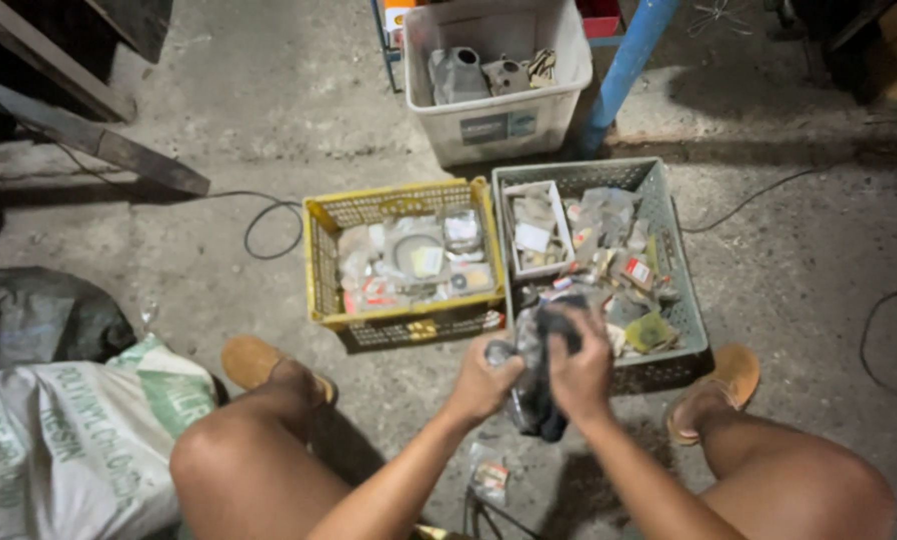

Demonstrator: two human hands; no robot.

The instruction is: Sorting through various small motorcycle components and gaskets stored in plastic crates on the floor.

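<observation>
My left hand (482, 383) and my right hand (581, 372) are together in front of me, both closed on a dark bundle of plastic bags (541, 400) that hangs down between them. They are just in front of the near edge of a grey crate (681, 300) full of small packaged parts. To its left stands a yellow crate (321, 270) with more clear packets. What is inside the bundle is hidden.
A white tub (489, 125) with metal parts stands behind the crates, beside a blue pole (624, 70). A small packet (490, 480) lies on the concrete floor between my knees. A printed sack (59, 440) and a dark bag (39, 315) lie at left. Cables (274, 215) trail across the floor.
</observation>
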